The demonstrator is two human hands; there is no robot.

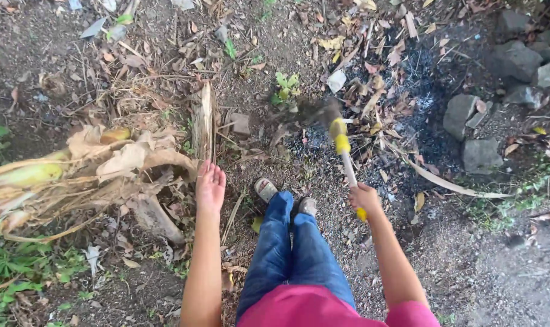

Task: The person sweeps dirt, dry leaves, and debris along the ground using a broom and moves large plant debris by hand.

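My right hand (364,198) grips the white and yellow handle of a small broom (341,145). Its dark, blurred head sweeps the dirt and dry leaves ahead of my feet. My left hand (210,185) hangs open at my side, fingers spread, holding nothing, close to a pile of dried banana leaves (105,163) and a split piece of wood (203,121). I look down on blue jeans and worn shoes (266,189).
Grey stones (469,121) ring a patch of black ash (420,85) at the upper right. Dry leaves, twigs and scraps of litter cover the dirt ground. Green weeds grow at the lower left and right edges.
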